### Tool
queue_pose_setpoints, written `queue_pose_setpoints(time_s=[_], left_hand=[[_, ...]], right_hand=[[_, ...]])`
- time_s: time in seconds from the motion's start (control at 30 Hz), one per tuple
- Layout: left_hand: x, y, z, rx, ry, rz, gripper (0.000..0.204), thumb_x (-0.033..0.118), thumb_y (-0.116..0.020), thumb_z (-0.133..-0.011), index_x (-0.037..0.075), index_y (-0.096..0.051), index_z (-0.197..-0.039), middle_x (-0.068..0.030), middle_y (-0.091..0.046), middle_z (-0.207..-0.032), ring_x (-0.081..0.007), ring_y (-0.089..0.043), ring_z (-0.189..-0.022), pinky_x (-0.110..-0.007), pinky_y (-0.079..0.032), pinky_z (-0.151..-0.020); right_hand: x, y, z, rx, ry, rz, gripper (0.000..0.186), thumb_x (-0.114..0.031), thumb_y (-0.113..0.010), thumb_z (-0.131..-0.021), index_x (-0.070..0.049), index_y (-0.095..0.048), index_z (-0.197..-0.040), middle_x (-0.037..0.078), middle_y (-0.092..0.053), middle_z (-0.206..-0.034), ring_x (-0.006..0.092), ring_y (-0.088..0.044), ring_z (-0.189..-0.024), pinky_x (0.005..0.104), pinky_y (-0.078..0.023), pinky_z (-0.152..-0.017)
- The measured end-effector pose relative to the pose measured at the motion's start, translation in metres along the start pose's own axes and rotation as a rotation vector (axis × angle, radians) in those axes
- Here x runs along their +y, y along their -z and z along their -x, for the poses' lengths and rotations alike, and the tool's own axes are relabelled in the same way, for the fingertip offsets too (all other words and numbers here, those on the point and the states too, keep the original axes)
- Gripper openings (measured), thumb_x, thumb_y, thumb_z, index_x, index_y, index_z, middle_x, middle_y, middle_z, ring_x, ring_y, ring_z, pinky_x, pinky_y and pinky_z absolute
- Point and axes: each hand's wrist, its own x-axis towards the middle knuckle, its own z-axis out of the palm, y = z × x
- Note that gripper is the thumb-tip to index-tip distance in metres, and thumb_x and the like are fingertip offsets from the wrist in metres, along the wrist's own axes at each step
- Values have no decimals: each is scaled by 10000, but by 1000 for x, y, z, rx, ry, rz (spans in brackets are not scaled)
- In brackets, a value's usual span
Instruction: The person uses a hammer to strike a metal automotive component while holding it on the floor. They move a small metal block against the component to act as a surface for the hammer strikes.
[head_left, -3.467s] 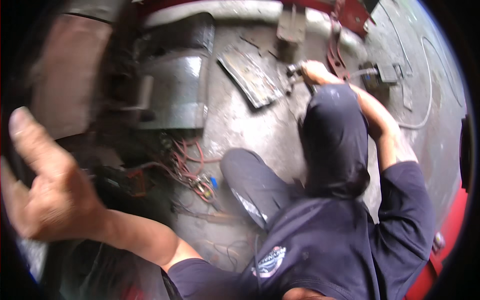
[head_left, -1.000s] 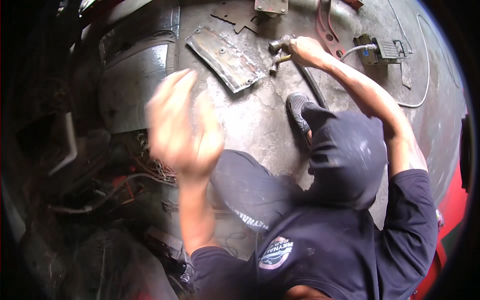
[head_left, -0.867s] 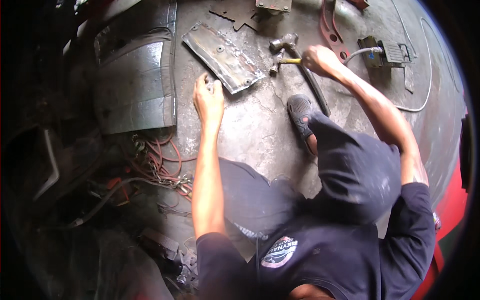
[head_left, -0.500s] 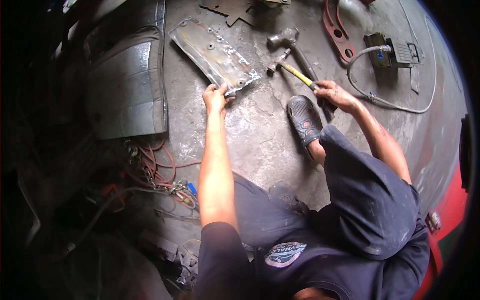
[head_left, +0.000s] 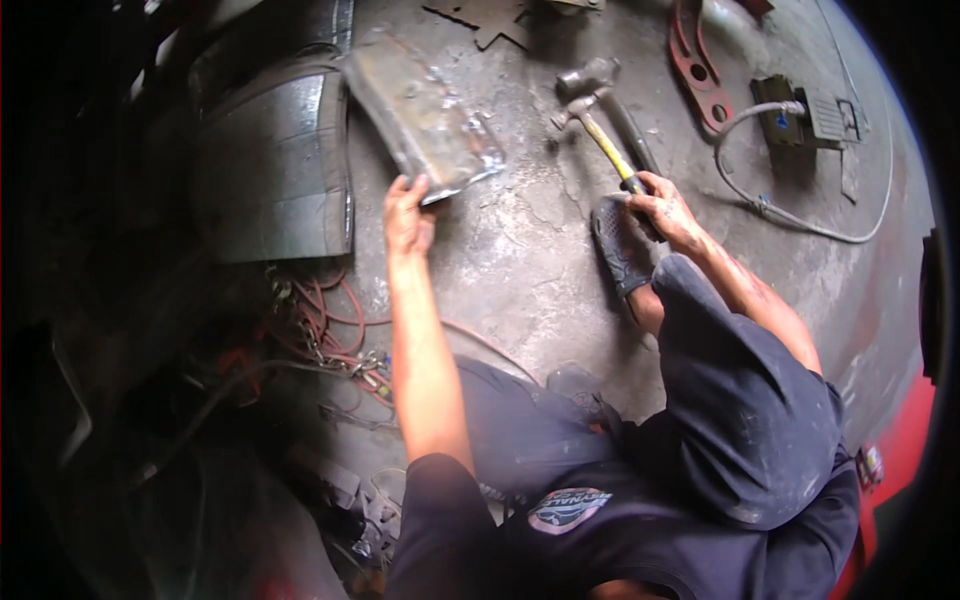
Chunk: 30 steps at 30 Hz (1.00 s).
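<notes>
Metal plate [head_left: 425, 110] by its near corner in the left grip [head_left: 407, 226], arm straight, yellow-handled hammer [head_left: 606, 149] in the right grip [head_left: 665, 212]

A red holed bracket [head_left: 708, 92] lies near a boxy grey pedal [head_left: 824, 118], with tangled red hoses [head_left: 325, 345] farther left.

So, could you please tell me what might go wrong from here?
The left hand grips the panel near one corner, so it might twist or slip loose. The right hand holds the yellow hammer close to the shoe, which it could strike if dropped.
</notes>
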Motion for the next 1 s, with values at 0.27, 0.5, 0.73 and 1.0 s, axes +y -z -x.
queue_pose_setpoints(time_s=[0.27,0.5,0.73,1.0], left_hand=[[-16,-18,4,8,-67,-36,137,45,-687,-959,73,-561,-914,-94,-696,-905,-214,-713,-722,-392,-638,-577],[-85,-36,1,157,102,-128,206,44,-650,-974,-58,-594,-1145,-141,-715,-944,-224,-717,-690,-340,-614,-522],[-80,-35,-10,148,43,-517,300,119,-771,-903,-62,-542,-972,-186,-682,-859,-227,-684,-579,-330,-560,-401],[-81,-52,-18,279,13,-611,311,133,-785,-893,-62,-544,-920,-176,-654,-779,-265,-695,-526,-356,-538,-354]], right_hand=[[-7,-7,4,30,172,-15,360,-168,-677,-906,-47,-547,-1219,-22,-486,-802,76,-469,-713,278,-404,-618],[-13,-25,-7,192,369,297,406,-202,-670,-942,-32,-557,-1293,4,-489,-765,107,-471,-659,311,-404,-598],[-25,-39,-14,151,518,513,391,-238,-658,-964,-73,-568,-1307,215,-650,-819,399,-664,-784,472,-496,-716],[-20,-40,-31,116,624,687,361,-194,-652,-983,-63,-561,-1307,229,-687,-944,426,-677,-895,464,-524,-760]])
